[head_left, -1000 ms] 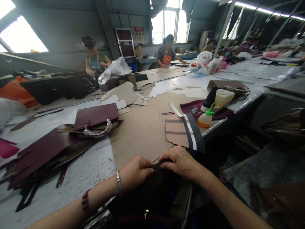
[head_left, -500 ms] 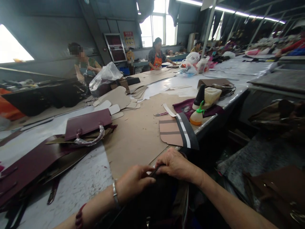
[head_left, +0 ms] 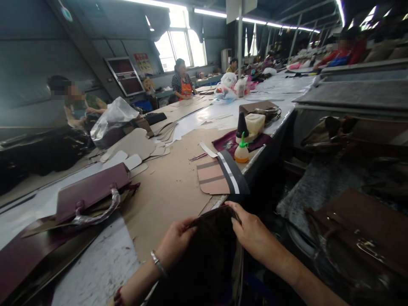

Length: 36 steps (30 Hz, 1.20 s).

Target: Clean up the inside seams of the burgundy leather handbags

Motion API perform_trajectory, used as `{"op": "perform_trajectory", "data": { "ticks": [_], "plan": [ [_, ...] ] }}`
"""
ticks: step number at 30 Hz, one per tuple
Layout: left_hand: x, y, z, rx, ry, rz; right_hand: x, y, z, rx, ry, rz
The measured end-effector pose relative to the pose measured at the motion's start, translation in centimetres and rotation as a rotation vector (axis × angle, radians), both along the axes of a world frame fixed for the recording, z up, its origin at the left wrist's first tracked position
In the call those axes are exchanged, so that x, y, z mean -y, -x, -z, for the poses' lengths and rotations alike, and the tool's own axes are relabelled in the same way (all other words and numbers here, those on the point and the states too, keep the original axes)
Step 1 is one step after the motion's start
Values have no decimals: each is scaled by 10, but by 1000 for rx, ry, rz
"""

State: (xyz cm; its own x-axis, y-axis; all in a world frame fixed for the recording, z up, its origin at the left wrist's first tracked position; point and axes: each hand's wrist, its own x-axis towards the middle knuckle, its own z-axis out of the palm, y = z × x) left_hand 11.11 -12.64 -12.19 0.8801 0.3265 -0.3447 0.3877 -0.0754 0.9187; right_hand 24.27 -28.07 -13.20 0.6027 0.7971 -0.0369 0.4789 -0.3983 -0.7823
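My left hand (head_left: pixel 176 239) and my right hand (head_left: pixel 251 233) hold a dark bag piece (head_left: pixel 208 250) between them at the table's near edge. Fingers of the left hand are closed on its upper left edge, and the right hand grips the upper right corner. Its lower part is in deep shade, so I cannot tell its full shape. Just beyond my hands lies a pinkish-brown panel (head_left: pixel 213 175) with dark stripes and a black-and-white curved border. A slim pink tool (head_left: pixel 199 157) rests behind that panel.
Left on the table (head_left: pixel 162 204) are a maroon handbag (head_left: pixel 92 191) and pale cut pieces (head_left: pixel 127 146). A green-tipped glue bottle (head_left: pixel 242 152) and a black cone (head_left: pixel 242 126) stand on maroon cloth. A brown handbag (head_left: pixel 353 229) lies at right. Co-workers sit beyond the table.
My hands have moved apart along the dark piece's top edge, and more of its surface shows. The view has swung right, so the table things appear further left.
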Motion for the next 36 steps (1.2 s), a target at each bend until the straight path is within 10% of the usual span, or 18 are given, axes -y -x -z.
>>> {"op": "perform_trajectory", "data": {
  "ticks": [9,15,24,36],
  "plan": [
    [-10,-20,6,-47,-203,132,37,-26,-12,-212,-90,-279],
    [5,-38,2,-55,-328,206,47,-41,-13,-141,-16,-218],
    [21,-40,-19,-88,-354,210,23,-44,-15,288,79,-182],
    [15,-31,-12,-2,-315,237,-6,-29,-33,219,127,-402]
  ]
}}
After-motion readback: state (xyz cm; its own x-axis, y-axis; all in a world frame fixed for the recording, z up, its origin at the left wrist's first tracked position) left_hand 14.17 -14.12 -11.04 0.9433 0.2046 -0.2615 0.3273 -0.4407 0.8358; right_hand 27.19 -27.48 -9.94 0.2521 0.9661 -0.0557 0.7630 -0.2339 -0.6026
